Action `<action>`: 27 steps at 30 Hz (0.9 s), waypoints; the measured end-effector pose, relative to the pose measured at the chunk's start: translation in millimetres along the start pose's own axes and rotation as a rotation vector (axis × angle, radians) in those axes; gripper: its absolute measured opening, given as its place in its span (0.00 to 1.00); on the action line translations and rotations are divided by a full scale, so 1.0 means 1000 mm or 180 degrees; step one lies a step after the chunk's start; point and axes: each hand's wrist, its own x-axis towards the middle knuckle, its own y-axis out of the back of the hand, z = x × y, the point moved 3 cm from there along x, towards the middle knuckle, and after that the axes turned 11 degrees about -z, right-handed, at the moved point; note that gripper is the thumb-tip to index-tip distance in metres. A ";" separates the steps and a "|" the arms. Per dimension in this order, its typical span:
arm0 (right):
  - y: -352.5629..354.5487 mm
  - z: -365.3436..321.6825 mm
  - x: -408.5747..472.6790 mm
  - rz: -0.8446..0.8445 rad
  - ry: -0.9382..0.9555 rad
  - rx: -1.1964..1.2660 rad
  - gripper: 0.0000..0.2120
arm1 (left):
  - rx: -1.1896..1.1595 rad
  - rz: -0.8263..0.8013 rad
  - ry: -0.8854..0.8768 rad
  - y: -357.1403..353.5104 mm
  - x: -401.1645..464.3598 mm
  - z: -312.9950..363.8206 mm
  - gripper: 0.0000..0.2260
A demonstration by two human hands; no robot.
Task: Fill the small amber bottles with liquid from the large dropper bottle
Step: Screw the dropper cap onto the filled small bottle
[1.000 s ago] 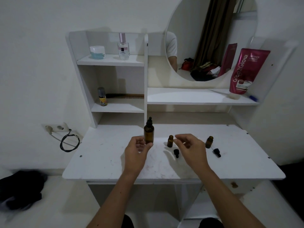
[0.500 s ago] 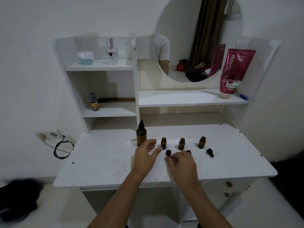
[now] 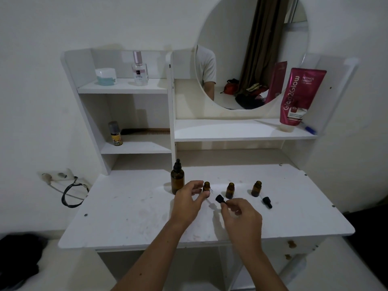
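Near the tabletop's (image 3: 126,217) middle, left hand (image 3: 186,201) pinches a small bottle (image 3: 206,186); right hand (image 3: 241,215) grips a black dropper cap (image 3: 220,199).

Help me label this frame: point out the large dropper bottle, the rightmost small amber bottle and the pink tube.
large dropper bottle (image 3: 177,181), head view, amber body.
rightmost small amber bottle (image 3: 256,189), head view, body.
pink tube (image 3: 300,95), head view, printed front.

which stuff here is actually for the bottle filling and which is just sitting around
For the job: large dropper bottle; three small amber bottles, all uncapped; black dropper caps; left hand; right hand.

Lying about: pink tube; perfume bottle; white jar; small yellow bottle; comb.
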 end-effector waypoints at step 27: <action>0.003 -0.039 0.078 -0.0508 0.1170 0.0183 0.10 | 0.0306 -0.0098 -0.0213 0.000 0.005 -0.003 0.10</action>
